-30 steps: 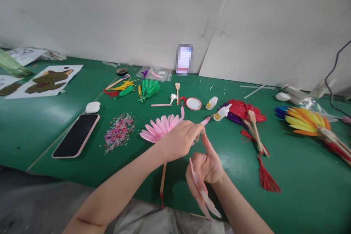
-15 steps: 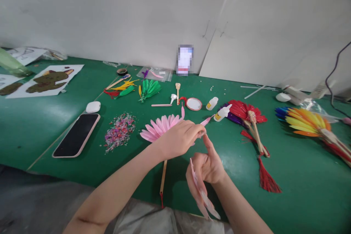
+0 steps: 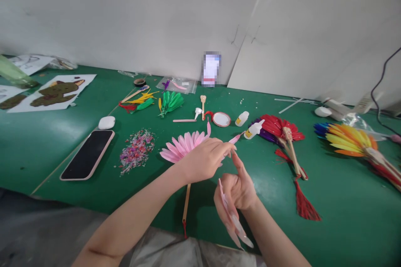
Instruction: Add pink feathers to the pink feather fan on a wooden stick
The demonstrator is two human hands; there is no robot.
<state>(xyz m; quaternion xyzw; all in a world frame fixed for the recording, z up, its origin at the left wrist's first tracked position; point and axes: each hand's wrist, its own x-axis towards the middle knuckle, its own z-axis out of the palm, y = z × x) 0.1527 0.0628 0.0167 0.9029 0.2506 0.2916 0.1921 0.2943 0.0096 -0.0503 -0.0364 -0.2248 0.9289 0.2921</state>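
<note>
My left hand point(image 3: 205, 159) reaches over the pink feather fan point(image 3: 179, 149), its fingers pinched together and meeting my right thumb tip. What those fingers hold, if anything, is too small to make out. My right hand point(image 3: 239, 192) is turned palm up, thumb raised, with pale pink feathers point(image 3: 233, 217) gripped among its curled fingers and pointing down toward me. Under my left hand lies the fan, its wooden handle point(image 3: 187, 202) running toward me to a red cord. A loose pink feather point(image 3: 237, 137) rests just beyond my fingertips, beside a white glue bottle point(image 3: 253, 129).
Left are a phone point(image 3: 87, 155), a white case point(image 3: 107, 122) and a heap of coloured flakes point(image 3: 137, 151). Green feathers point(image 3: 171, 102) and a small round white dish point(image 3: 221, 119) lie behind. A red fan point(image 3: 278, 127) and a yellow-orange fan point(image 3: 349, 138) are on the right.
My right hand and its feathers have shifted very slightly. Both hands stay together at the thumb tip; the things on the table have not moved.
</note>
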